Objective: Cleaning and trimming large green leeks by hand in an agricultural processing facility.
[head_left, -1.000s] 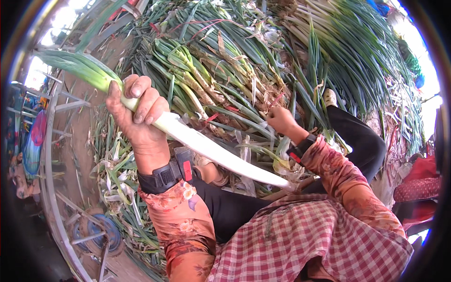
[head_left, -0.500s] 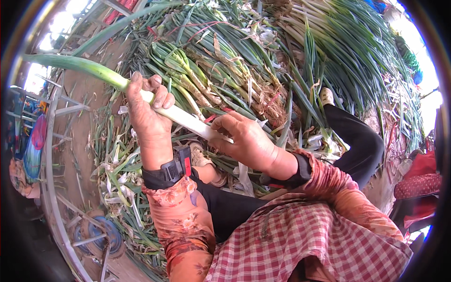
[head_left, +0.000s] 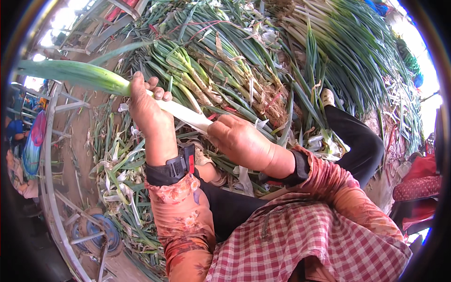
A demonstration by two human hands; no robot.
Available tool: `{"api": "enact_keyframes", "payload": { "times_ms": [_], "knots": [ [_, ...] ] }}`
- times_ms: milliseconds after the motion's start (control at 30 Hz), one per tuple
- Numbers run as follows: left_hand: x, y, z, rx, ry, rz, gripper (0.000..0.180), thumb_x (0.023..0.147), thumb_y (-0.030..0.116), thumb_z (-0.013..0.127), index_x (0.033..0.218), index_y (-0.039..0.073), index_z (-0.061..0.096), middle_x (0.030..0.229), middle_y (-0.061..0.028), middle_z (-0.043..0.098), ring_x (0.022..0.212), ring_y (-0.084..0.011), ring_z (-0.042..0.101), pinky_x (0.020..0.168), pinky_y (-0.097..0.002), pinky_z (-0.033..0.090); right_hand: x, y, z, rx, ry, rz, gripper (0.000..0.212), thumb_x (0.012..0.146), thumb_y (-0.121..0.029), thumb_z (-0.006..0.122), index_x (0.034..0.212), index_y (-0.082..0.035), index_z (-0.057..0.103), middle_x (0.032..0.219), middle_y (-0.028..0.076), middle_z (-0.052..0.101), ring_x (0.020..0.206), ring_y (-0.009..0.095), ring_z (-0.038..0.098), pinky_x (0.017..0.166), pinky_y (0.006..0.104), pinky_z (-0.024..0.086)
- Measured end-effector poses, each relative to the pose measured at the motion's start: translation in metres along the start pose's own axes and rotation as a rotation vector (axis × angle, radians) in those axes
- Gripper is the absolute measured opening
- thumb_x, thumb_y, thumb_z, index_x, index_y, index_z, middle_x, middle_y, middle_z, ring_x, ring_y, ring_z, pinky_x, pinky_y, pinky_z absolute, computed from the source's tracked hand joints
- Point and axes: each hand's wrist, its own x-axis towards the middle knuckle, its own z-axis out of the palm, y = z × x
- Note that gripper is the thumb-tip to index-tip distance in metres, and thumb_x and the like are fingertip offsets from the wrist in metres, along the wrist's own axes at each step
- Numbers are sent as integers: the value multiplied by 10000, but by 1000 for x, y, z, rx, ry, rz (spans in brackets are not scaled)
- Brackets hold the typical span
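A long green onion (head_left: 185,113) with a white stem and green leaves slants across in front of me, its leafy end at the upper left. My left hand (head_left: 150,108) is wrapped round it where green turns to white, thumb uppermost. Lower on the white stem, my right hand (head_left: 242,143) is closed round the end, fingers curled; the very tip is hidden in it. Just beyond both hands lies a heap of untrimmed green onions (head_left: 225,70) with dry outer leaves and brown roots. Peeled leaf scraps (head_left: 120,183) are strewn beside my left forearm.
Cleaned green onions (head_left: 338,47) with white stems lie piled at the far right. A metal cart frame (head_left: 49,188) with a blue-hubbed wheel (head_left: 96,233) stands along the left. My bent knee (head_left: 364,145) and shoe (head_left: 327,97) are at the right. Red cloth items (head_left: 418,188) sit at the right edge.
My right hand has turned and closed further over the stem's white end, hiding the tip. My left hand has shifted slightly right and down, and the leafy end lies a little lower.
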Motion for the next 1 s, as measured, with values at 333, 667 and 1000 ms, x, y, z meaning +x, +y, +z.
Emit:
{"api": "enact_keyframes", "payload": {
  "times_ms": [333, 667, 1000],
  "knots": [
    [32, 3, -22, -32, 90, 27, 257, 756, 255, 600, 760, 98, 396, 687, -49, 470, 437, -69, 361, 417, -213, 305, -58, 16, -16, 362, -345, 106, 90, 697, -62, 542, 737, -17, 474, 667, 122, 476, 636, 298, 500, 569, 360, 406],
    [42, 11, -27, -82, 107, 55, 231, 758, 229, 605, 790, 88, 425, 710, -76, 510, 455, -74, 393, 412, -190, 330, -105, 39, -45, 323, -766, 558, 280, 668, -233, 615, 891, -67, 590, 773, 136, 591, 713, 272, 565, 658, 325, 449],
    [15, -9, 0, 57, 100, -21, 370, 755, 293, 610, 1000, 60, 461, 893, -108, 563, 821, -216, 538, 733, -354, 440, -4, 37, 21, 53, 150, 223, 342, 695, -117, 608, 1002, -19, 494, 743, 138, 542, 620, 283, 558, 584, 310, 450]
  ]
}}
